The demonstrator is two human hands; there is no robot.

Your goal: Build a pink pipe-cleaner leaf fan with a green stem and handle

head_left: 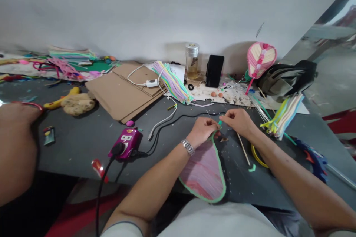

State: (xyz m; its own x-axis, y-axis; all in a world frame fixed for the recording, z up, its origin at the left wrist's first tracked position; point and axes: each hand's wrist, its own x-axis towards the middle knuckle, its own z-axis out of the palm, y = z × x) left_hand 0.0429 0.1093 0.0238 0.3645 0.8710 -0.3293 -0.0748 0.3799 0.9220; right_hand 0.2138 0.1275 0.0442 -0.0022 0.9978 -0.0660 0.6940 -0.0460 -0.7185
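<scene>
My left hand (201,131) pinches the narrow tip of a teardrop pipe-cleaner fan (202,173) lying on the dark worktop (69,152). My right hand (236,122) pinches a green pipe-cleaner end (220,122) just beside it. The fan feels light and springy; its firm green rim (224,189) seems safest to hold.

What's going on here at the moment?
A person is working on a teardrop-shaped frame with a green edge and pink strands across it, which lies partly on a dark table. Their left hand and right hand pinch its narrow top end. A thin wooden stick lies beside the right hand. Another person's arm rests at the left of the table.
</scene>
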